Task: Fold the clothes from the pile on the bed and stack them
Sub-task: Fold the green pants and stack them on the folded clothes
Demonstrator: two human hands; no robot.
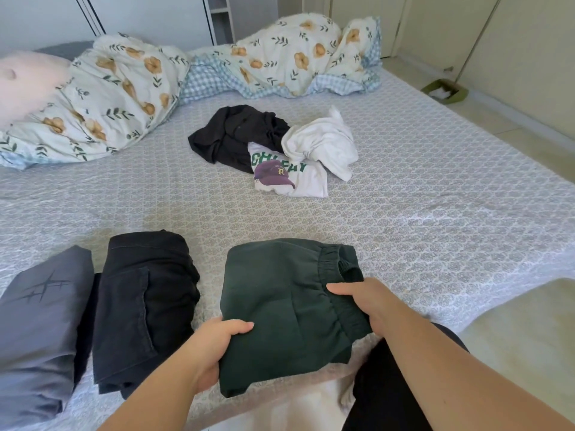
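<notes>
A folded dark green pair of pants [280, 306] with an elastic waistband lies at the near edge of the bed [435, 197]. My left hand [214, 346] grips its near left edge, thumb on top and fingers under. My right hand [364, 300] holds its right side at the waistband, thumb on top. To the left lie a folded black garment [146, 306] and a folded grey one [40, 331], side by side. The unfolded pile sits mid-bed: a black garment [230, 135], a white garment [323, 144] and a white printed T-shirt [289, 178].
A floral duvet [124, 88] is bunched along the far side of the bed, with a pink pillow [28, 85] at the far left. A green dustpan [445, 91] lies on the floor at the right. My dark-clothed leg [389, 393] is at the bed's near edge.
</notes>
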